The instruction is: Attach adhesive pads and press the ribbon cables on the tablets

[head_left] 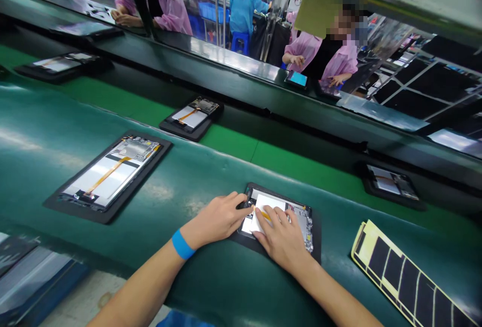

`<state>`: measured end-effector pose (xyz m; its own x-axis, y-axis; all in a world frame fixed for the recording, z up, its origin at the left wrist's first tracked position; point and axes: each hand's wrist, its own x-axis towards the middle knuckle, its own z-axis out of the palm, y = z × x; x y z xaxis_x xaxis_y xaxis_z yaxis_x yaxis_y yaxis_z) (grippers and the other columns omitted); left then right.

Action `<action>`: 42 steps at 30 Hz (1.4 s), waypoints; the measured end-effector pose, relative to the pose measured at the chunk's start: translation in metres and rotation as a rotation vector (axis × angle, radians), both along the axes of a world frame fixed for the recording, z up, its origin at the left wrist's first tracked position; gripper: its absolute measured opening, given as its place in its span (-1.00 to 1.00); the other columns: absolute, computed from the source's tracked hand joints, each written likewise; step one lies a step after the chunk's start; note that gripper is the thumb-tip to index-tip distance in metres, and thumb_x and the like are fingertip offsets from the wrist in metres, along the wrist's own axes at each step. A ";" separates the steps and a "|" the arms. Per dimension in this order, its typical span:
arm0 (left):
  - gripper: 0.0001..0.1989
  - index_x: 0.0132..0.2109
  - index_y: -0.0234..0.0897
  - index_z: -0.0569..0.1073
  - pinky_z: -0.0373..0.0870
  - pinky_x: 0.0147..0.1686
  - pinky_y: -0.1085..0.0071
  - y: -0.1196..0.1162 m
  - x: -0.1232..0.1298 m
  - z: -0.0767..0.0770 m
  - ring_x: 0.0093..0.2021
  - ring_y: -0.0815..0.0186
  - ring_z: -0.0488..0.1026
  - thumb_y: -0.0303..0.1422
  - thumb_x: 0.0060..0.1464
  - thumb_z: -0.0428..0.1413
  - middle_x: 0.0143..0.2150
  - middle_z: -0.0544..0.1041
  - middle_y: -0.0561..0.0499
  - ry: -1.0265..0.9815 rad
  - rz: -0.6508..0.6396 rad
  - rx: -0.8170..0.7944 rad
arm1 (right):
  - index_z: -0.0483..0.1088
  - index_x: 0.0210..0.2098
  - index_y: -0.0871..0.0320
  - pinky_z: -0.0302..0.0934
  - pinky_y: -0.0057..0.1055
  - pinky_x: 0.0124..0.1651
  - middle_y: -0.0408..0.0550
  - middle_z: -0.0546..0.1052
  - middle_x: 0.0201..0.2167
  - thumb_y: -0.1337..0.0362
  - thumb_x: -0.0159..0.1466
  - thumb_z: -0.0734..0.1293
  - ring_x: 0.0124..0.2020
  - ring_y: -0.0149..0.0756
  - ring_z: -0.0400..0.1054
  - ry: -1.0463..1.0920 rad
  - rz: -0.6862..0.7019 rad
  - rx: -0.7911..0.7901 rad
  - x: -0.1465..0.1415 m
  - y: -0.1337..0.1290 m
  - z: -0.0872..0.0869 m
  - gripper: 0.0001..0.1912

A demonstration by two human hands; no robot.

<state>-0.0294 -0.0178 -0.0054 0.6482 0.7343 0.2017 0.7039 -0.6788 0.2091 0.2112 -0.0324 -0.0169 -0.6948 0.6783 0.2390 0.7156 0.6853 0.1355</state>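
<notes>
An opened tablet [309, 226] lies in a black tray on the green work surface, its circuit boards facing up. A white rectangular piece [269, 204] covers part of it, with an orange ribbon cable showing near the fingers. My left hand [222, 216], with a blue band at the wrist, touches the tablet's left part; its fingers are bent together, and what they pinch, if anything, is too small to name. My right hand [282, 236] rests on the white piece with its fingers spread.
Another opened tablet [113, 174] lies left. Yellow sheets with black strips [402, 271] lie right. Several tablets ride on the green conveyor [237, 146] beyond. People in pink sit across the line [226, 56].
</notes>
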 end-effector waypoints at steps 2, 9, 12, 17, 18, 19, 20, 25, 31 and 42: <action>-0.66 0.17 -0.18 0.45 0.43 -0.28 0.33 0.000 0.001 0.003 -0.10 0.14 0.44 -0.47 0.32 0.00 0.01 0.45 -0.14 0.075 -0.008 0.016 | 0.41 0.23 0.12 0.03 -0.15 0.10 0.10 0.55 0.09 0.03 0.45 0.27 0.01 -0.08 0.33 0.004 0.001 0.002 0.000 0.000 0.001 -0.54; -0.66 0.17 -0.17 0.44 0.41 -0.27 0.29 -0.002 0.001 0.006 -0.15 0.13 0.43 -0.46 0.31 0.01 -0.01 0.45 -0.14 0.099 -0.027 0.018 | 0.43 0.20 0.14 0.02 -0.17 0.09 0.08 0.55 0.06 0.04 0.46 0.26 -0.01 -0.10 0.31 0.001 0.067 -0.009 0.002 0.003 0.006 -0.56; -0.66 0.16 -0.17 0.44 0.41 -0.25 0.29 -0.002 -0.001 0.005 -0.15 0.14 0.43 -0.46 0.30 0.02 -0.02 0.45 -0.14 0.080 -0.030 0.013 | 0.42 0.20 0.12 0.02 -0.17 0.09 0.06 0.55 0.06 0.03 0.46 0.26 0.00 -0.10 0.30 -0.005 0.080 -0.029 0.003 0.005 0.008 -0.56; -0.63 0.19 -0.17 0.42 0.41 -0.24 0.28 -0.002 -0.002 0.004 -0.15 0.13 0.44 -0.47 0.29 0.03 0.00 0.46 -0.14 0.084 -0.035 0.025 | 0.42 0.21 0.04 0.01 -0.15 0.08 0.03 0.53 0.09 0.01 0.41 0.33 0.03 -0.09 0.30 -0.016 0.049 -0.051 0.005 0.009 0.011 -0.55; -0.63 0.20 -0.17 0.42 0.42 -0.24 0.28 -0.003 -0.002 0.004 -0.15 0.13 0.44 -0.47 0.29 0.03 0.00 0.45 -0.14 0.078 -0.035 0.026 | 0.42 0.20 0.03 0.01 -0.15 0.08 0.03 0.53 0.09 0.00 0.41 0.33 0.04 -0.09 0.29 -0.018 0.053 -0.050 0.005 0.011 0.012 -0.55; -0.63 0.20 -0.17 0.42 0.42 -0.24 0.27 -0.003 -0.002 0.004 -0.14 0.13 0.45 -0.47 0.29 0.03 0.01 0.45 -0.14 0.074 -0.035 0.026 | 0.43 0.20 0.03 0.01 -0.15 0.07 0.03 0.53 0.09 0.01 0.41 0.34 0.04 -0.09 0.29 -0.020 0.062 -0.048 0.006 0.012 0.012 -0.56; -0.63 0.20 -0.17 0.42 0.43 -0.24 0.27 -0.003 -0.002 0.003 -0.14 0.13 0.45 -0.46 0.30 0.03 0.01 0.45 -0.14 0.076 -0.036 0.024 | 0.43 0.19 0.03 0.02 -0.15 0.07 0.03 0.53 0.09 0.01 0.41 0.34 0.05 -0.09 0.29 -0.025 0.073 -0.047 0.007 0.013 0.013 -0.57; -0.64 0.20 -0.17 0.42 0.45 -0.23 0.25 -0.002 -0.002 0.005 -0.14 0.13 0.45 -0.46 0.32 0.02 0.01 0.45 -0.14 0.109 -0.041 0.012 | 0.43 0.17 0.02 0.04 -0.15 0.07 0.00 0.52 0.10 0.07 0.41 0.35 0.07 -0.10 0.29 -0.054 0.134 -0.065 0.011 0.020 0.015 -0.62; -0.63 0.22 -0.16 0.40 0.45 -0.23 0.26 -0.002 -0.001 0.005 -0.13 0.13 0.45 -0.46 0.31 0.02 0.00 0.46 -0.14 0.116 -0.040 -0.001 | 0.41 0.21 -0.06 0.05 -0.13 0.08 0.00 0.49 0.16 0.10 0.43 0.33 0.10 -0.07 0.28 -0.069 0.140 -0.084 0.014 0.027 0.020 -0.62; -0.67 0.18 -0.19 0.42 0.48 -0.21 0.22 -0.002 -0.001 0.006 -0.12 0.11 0.46 -0.46 0.33 -0.01 0.01 0.46 -0.15 0.122 -0.042 -0.019 | 0.38 0.23 -0.03 0.09 -0.11 0.10 0.02 0.47 0.20 0.21 0.46 0.28 0.18 -0.05 0.24 -0.107 0.254 -0.074 0.020 0.036 0.018 -0.64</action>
<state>-0.0308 -0.0200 0.0001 0.6971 0.7091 0.1060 0.6961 -0.7048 0.1370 0.2313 0.0041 0.0006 -0.8633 0.4922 0.1116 0.5042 0.8515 0.1443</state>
